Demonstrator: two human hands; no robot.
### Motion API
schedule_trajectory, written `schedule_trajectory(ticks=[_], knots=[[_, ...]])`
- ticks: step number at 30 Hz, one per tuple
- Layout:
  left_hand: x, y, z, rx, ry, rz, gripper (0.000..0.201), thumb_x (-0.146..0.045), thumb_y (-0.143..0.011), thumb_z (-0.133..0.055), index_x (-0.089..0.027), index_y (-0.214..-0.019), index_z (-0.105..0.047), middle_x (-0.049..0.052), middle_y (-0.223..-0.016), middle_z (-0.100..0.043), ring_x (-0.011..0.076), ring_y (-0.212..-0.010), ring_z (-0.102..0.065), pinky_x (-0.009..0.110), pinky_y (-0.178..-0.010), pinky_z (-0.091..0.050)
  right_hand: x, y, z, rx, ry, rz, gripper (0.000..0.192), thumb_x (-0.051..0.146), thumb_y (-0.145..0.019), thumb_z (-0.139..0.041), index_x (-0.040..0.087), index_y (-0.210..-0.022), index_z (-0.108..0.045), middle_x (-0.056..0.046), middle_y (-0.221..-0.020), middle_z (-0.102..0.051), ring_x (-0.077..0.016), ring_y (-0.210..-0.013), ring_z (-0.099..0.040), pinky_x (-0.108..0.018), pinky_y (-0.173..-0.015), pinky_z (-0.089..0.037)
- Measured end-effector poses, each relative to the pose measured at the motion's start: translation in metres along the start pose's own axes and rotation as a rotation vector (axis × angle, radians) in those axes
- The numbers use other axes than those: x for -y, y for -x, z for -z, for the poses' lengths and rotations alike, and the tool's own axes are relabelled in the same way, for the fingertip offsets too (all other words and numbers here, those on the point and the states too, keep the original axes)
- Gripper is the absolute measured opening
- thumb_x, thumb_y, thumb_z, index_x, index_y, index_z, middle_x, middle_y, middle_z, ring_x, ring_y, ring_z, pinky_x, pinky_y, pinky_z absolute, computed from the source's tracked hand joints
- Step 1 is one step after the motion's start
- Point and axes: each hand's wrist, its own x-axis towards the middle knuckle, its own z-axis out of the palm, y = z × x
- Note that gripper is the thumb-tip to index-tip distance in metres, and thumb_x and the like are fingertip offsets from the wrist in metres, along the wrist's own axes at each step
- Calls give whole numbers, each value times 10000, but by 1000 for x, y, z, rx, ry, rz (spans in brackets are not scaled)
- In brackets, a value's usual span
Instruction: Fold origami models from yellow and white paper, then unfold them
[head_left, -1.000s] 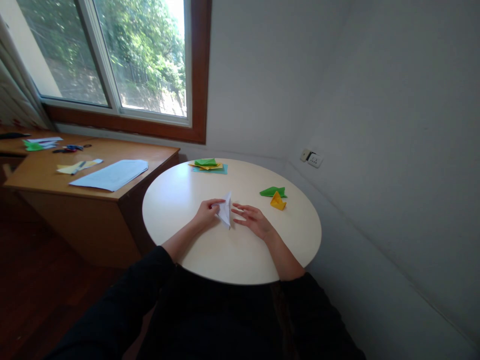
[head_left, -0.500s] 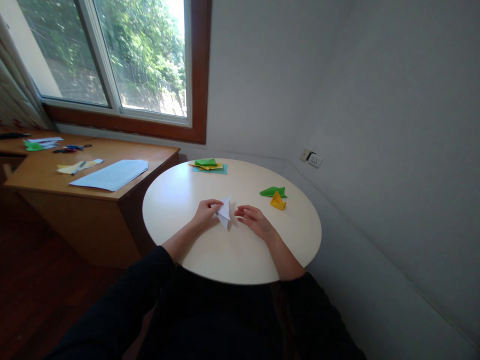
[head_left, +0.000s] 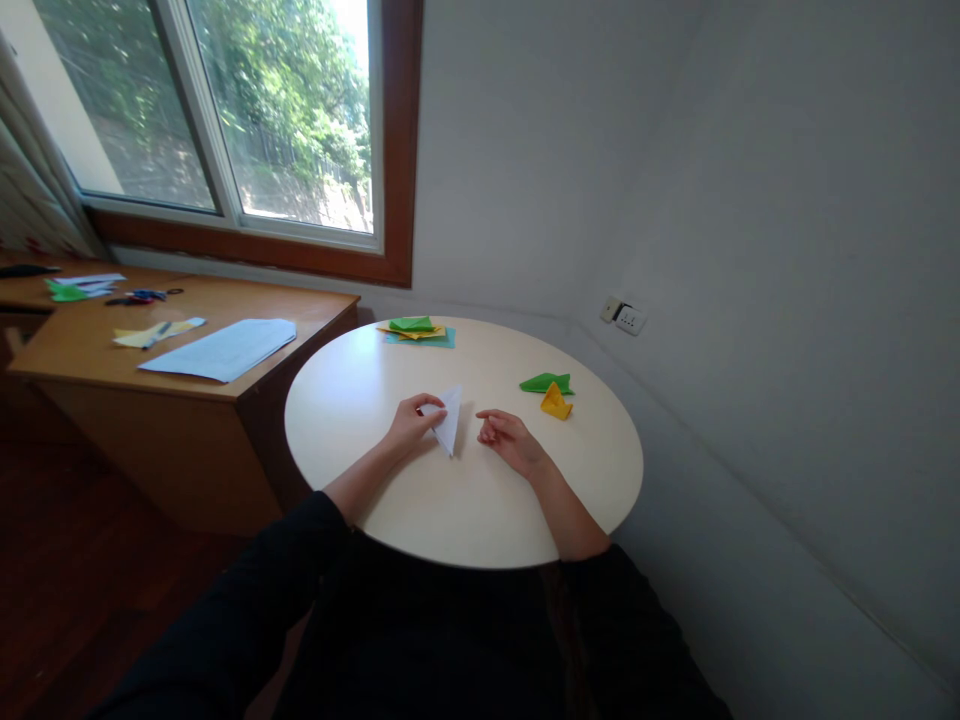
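While dark clothing fills the lower edge of the view, two bare forearms reach up over the near rim of a round cream bench (head_left: 450, 520). Resting on that top, the left hand (head_left: 409, 425) has its fingers closed in a pinch on the left edge of a folded white paper (head_left: 448, 418), a narrow triangle whose point aims toward the person and whose wider end tilts up off the surface. Just to the right of the paper and not touching it, the right hand (head_left: 510, 440) lies on the bench with fingers loosely curled and the index finger stretched toward the paper; it holds nothing. Farther on and to the right, a folded green paper (head_left: 546, 382) and a folded yellow paper (head_left: 556, 402) sit touching each other. Near the far rim lies a small stack of coloured sheets (head_left: 416, 331), green on top of yellow on top of blue. To the left stands a wooden desk (head_left: 90, 370) carrying a pale blue sheet (head_left: 221, 350), some smaller paper scraps and scissors (head_left: 142, 296). Beyond it a wood-framed window (head_left: 225, 120) shows trees, and a wall socket (head_left: 624, 317) sits low on the grey wall at right.
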Motion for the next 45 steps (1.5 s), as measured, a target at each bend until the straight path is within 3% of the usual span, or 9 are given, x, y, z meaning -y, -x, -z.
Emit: schedule_trajectory(ticks=[14,22,26,37,45], knots=[[-2,1,-1,33,16,-6,185,-186,-552,-591,-154,-734,-599,-76,-485,-403,67,-453,-347,197,-448,-257,2,2,-3,-17,5,7,199,297,-666,-651,177,-823,-674,53,-503,-367,-100,-514,-361,-307,-603,-341],[-1,3,-2,68,136,39,418,-157,-540,-602,-168,-951,-524,-24,-735,-552,89,-587,-505,198,-523,-385,2,2,-3,-17,-17,-5,191,285,-658,-667,174,-814,-676,66,-491,-346,-81,-496,-336,-281,-577,-349],[2,2,-1,99,165,43,484,-163,-561,-611,-191,-1031,-499,-16,-754,-567,94,-602,-536,194,-524,-395,2,2,-4,-16,-22,-7,181,273,-655,-672,178,-808,-675,62,-498,-365,-81,-507,-350,-276,-577,-346],[-3,5,-2,176,255,85,524,-155,-566,-616,-178,-1068,-466,-23,-664,-620,82,-495,-519,183,-483,-362,1,1,-3,-30,-30,1,201,281,-644,-683,155,-801,-678,47,-503,-400,-81,-517,-350,-264,-545,-307],[-5,5,-1,174,269,94,489,-142,-561,-593,-177,-1039,-500,-5,-735,-632,84,-519,-531,188,-492,-370,0,-1,-1,-61,-13,5,183,287,-650,-678,168,-789,-678,47,-505,-405,-82,-516,-352,-263,-539,-304]])
